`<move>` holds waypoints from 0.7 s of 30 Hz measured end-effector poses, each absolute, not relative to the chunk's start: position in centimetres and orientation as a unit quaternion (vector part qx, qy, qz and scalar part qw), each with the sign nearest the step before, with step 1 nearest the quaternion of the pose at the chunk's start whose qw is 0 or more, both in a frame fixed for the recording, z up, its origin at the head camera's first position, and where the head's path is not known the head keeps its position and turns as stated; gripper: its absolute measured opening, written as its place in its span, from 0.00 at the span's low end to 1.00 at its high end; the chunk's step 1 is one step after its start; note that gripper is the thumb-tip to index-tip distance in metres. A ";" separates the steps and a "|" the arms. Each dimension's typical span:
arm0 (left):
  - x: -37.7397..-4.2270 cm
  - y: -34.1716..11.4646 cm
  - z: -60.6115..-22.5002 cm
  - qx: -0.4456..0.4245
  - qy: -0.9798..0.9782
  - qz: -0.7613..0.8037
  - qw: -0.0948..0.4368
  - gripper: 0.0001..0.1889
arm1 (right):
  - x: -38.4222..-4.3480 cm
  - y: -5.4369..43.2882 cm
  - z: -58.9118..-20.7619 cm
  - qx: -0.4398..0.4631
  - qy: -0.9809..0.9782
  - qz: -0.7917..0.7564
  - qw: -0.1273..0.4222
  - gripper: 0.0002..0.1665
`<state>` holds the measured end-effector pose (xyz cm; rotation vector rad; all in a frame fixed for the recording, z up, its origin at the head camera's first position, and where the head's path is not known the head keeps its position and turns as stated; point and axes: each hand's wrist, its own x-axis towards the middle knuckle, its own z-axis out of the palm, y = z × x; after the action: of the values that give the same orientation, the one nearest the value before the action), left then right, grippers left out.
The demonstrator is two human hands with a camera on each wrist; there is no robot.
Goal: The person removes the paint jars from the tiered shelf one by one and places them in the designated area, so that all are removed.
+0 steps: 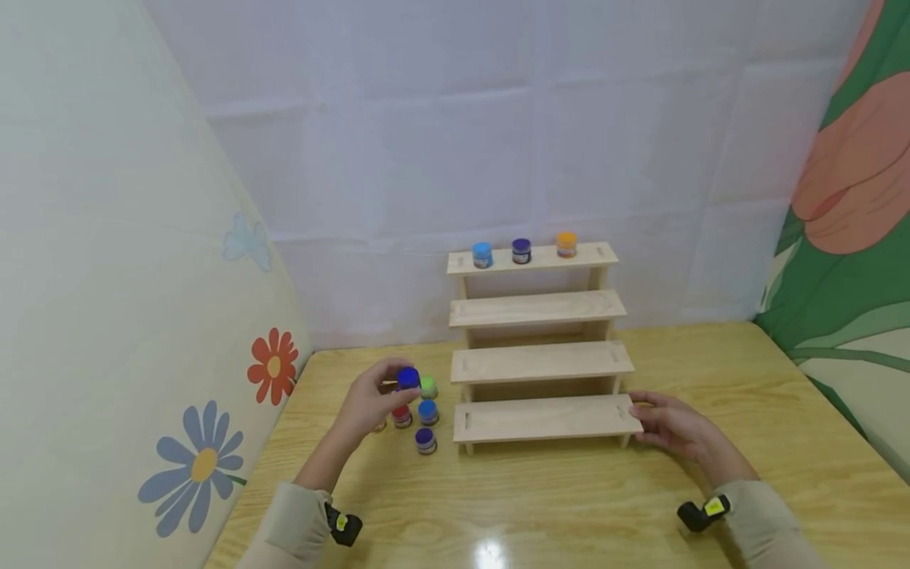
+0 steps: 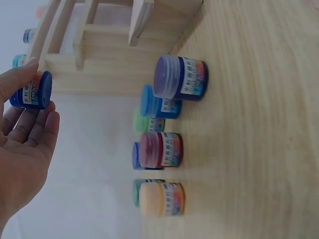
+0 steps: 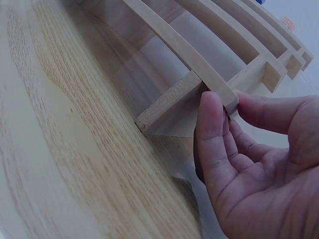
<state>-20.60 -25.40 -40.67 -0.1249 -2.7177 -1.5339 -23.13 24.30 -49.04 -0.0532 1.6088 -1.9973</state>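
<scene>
My left hand [image 1: 373, 401] pinches a dark blue paint jar [image 2: 33, 91] between thumb and fingers, lifted above the table. Below and beside it, several small paint jars stand on the table, among them a purple one [image 2: 180, 77], a red one [image 2: 162, 149] and a peach one [image 2: 162, 199]. My right hand [image 1: 671, 427] grips the right end of the lowest step of a wooden stepped rack [image 1: 543, 419], thumb on top and fingers beneath. On the rack's top step stand a light blue jar [image 1: 482, 255], a purple jar [image 1: 521, 251] and an orange jar [image 1: 566, 245].
The rack stands on a wood-grain table [image 1: 554, 506] in front of a white cloth backdrop [image 1: 426, 174]. A panel with painted flowers [image 1: 202, 465] borders the left side, and a green leaf-patterned panel [image 1: 839, 261] borders the right.
</scene>
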 end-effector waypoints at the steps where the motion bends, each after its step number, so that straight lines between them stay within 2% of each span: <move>1: -20.5 -25.6 -40.9 -0.036 -0.869 -0.494 0.008 0.27 | -23.1 24.3 -49.1 -0.018 0.603 -0.746 0.284 0.29; 5: -19.9 -26.3 -41.7 -0.021 -0.865 -0.501 0.001 0.26 | -23.2 24.3 -49.1 -0.018 0.605 -0.744 0.284 0.31; 13: -18.9 -27.1 -43.6 -0.012 -0.869 -0.495 0.009 0.24 | -23.2 24.3 -49.1 -0.027 0.604 -0.743 0.285 0.27; 21: -18.3 -27.6 -44.9 -0.006 -0.871 -0.491 -0.001 0.23 | -23.1 24.4 -49.1 -0.027 0.605 -0.744 0.281 0.29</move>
<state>-18.30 -27.64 -44.93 -0.0197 -2.7383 -1.5421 -23.09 24.36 -49.06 -0.0725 1.6217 -1.9941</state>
